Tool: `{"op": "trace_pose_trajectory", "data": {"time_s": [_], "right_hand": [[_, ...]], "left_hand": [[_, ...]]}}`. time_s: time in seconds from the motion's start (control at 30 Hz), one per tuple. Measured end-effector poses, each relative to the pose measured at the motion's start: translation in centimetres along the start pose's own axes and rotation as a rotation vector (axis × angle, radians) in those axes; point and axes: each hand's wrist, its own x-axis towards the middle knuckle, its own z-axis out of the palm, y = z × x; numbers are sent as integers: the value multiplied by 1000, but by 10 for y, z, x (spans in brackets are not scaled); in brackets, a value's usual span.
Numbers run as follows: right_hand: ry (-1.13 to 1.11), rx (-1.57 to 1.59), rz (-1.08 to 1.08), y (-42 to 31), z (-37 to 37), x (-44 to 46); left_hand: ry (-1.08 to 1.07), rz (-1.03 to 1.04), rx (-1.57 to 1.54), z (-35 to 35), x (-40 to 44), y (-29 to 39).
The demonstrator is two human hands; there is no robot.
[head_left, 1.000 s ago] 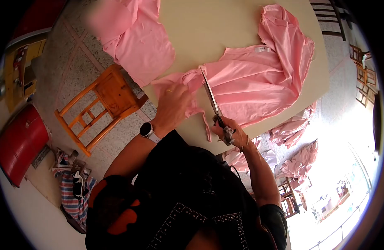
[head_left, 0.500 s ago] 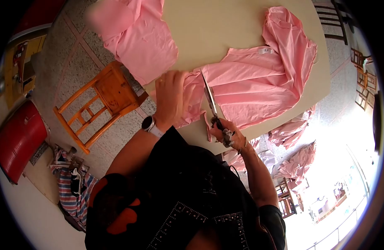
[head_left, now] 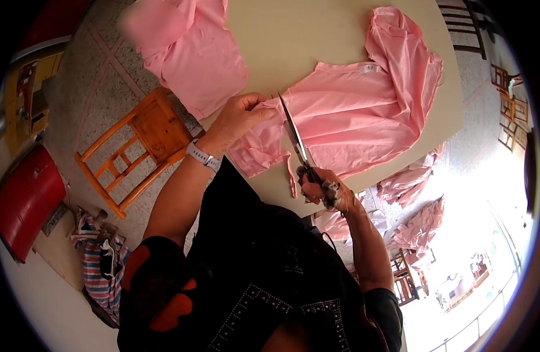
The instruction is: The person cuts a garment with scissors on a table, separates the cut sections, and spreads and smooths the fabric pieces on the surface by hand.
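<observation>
A pink garment [head_left: 364,111] with a small white label [head_left: 369,68] lies spread over the table. My right hand [head_left: 324,189] is wrapped round the dark handles of a pair of scissors [head_left: 295,135]. The blades point away from me, slightly parted, at the garment's left edge, where a cut gap runs towards me. To the left of the blades, my left hand [head_left: 240,118] pinches the edge of the pink fabric piece [head_left: 258,149]. From that piece a narrow strip hangs near the scissors' handles.
More pink cloth [head_left: 205,64] lies at the far left of the beige table [head_left: 293,35]. A wooden chair [head_left: 155,132] stands left of the table. Pink garments [head_left: 419,226] are heaped beyond its right edge. A red seat [head_left: 29,199] and a striped bag [head_left: 102,270] are at lower left.
My left hand has turned and lowered onto the fabric edge, now pinching it. The scissors have shifted slightly, and their blades now show a small gap at the tips.
</observation>
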Motion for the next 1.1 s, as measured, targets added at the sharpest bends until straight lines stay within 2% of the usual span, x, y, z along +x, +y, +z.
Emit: {"op": "trace_pose_trajectory", "data": {"time_s": [0.13, 0.5, 0.6, 0.8, 0.93, 1.1], "right_hand": [[6, -94, 31, -1, 1, -6], [82, -259, -108, 1, 6, -8], [76, -178, -32, -2, 5, -13], [-27, -159, -151, 6, -8, -16], [-42, -260, -102, -12, -7, -13], [-41, -282, -48, -23, -4, -2]], "left_hand": [[11, 9, -166, 1, -1, -6], [14, -20, -160, -1, -4, -8], [10, -9, -163, -1, -7, -3], [-25, -60, -109, -10, -12, 2], [-75, -161, -161, -11, -14, 6], [-118, -173, -126, -12, -15, 1]]}}
